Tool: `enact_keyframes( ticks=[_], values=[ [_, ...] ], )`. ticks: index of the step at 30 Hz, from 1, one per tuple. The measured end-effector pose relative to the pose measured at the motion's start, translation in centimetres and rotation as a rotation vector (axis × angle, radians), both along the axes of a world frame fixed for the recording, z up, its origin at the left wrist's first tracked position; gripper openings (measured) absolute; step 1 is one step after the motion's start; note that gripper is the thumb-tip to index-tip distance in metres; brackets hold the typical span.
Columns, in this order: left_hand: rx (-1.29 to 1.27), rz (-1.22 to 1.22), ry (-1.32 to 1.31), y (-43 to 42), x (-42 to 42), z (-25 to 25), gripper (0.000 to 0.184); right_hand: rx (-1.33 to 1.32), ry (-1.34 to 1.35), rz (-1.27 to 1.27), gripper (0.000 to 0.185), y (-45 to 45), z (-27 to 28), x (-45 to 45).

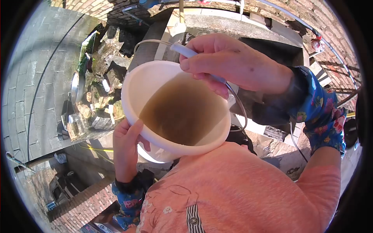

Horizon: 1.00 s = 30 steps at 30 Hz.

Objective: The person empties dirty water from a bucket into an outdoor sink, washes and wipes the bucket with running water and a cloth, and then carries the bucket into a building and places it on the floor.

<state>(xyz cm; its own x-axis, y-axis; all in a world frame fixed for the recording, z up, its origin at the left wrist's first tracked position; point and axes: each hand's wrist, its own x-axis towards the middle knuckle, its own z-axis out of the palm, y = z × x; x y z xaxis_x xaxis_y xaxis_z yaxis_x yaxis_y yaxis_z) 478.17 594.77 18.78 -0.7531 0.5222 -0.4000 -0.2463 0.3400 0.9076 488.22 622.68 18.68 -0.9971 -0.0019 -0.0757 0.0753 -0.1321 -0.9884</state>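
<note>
A white plastic bucket [134,83] is tilted against the front of my shirt, with murky brown water [182,110] inside. My left hand [130,141] grips the bucket's rim at the near left, thumb over the edge and fingers on the outside. Above the bucket's far right side, my right hand [217,62] is closed around a pale hose [182,51]. Its whitish end sticks out past the thumb to the left. A thinner clear tube curves behind that end, and a loop of tubing hangs below the hand. My right fingers hide the hose's middle part.
A concrete trough [233,23] with a dark inside lies ahead. Grey paving [42,77] spreads to the left, beside a rough patch of rubble [103,89] with a metal bowl [77,86]. Pipes [301,23] run along a brick wall at the upper right.
</note>
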Motion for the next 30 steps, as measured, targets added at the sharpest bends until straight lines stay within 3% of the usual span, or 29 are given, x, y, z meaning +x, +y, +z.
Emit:
enact_keyframes(
  ticks=[14,20,26,28,30],
  values=[
    [-0.163,0.072,0.022,5.4,0.1,0.4,0.019,-0.121,-0.069,0.019,0.021,7.8,-4.2,-1.2],
    [-0.257,0.182,-0.009,7.9,0.6,0.6,0.012,-0.069,-0.120,-0.071,0.021,13.4,-11.1,-2.8],
    [-0.263,0.245,-0.008,9.7,0.0,0.5,0.013,-0.045,-0.323,0.016,0.023,17.1,-19.0,-6.0],
    [-0.272,0.258,-0.017,9.8,-0.3,0.5,0.014,-0.029,-0.505,0.076,0.024,17.4,-21.7,-7.3],
    [-0.279,0.266,0.001,9.6,-0.5,0.4,0.015,-0.093,-0.381,0.216,0.022,17.9,-23.6,-7.8]
  ],
)
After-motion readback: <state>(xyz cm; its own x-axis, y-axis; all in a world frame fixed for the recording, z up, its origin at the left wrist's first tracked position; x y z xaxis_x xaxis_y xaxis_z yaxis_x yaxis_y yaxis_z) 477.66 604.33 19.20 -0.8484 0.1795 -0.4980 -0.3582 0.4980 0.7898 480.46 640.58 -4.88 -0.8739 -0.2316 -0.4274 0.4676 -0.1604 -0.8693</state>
